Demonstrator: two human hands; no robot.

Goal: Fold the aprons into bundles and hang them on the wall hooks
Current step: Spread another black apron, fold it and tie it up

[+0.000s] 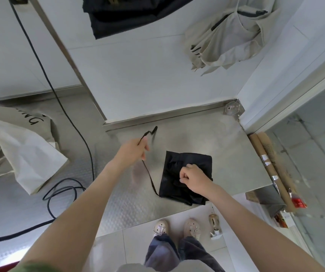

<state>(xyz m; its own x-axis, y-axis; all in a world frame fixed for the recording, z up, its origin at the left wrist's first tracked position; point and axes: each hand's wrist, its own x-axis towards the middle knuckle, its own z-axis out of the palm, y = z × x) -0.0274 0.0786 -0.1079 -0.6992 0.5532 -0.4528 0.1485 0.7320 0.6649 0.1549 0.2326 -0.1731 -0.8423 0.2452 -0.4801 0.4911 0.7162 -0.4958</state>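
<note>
A black apron, folded into a square bundle, lies on the steel counter in front of me. My right hand presses on its middle with fingers closed on the fabric. My left hand is raised to the left of the bundle and grips the apron's black strap, which runs taut from the bundle's lower left corner up through my fingers, its loose end sticking out above. A beige apron hangs bunched on the wall at the upper right. A black apron hangs at the top centre.
A crumpled beige fabric bag sits on the counter at the left. A black cable runs down the wall and loops on the counter. Cardboard tubes lean at the counter's right edge. My shoes stand on the tiled floor below.
</note>
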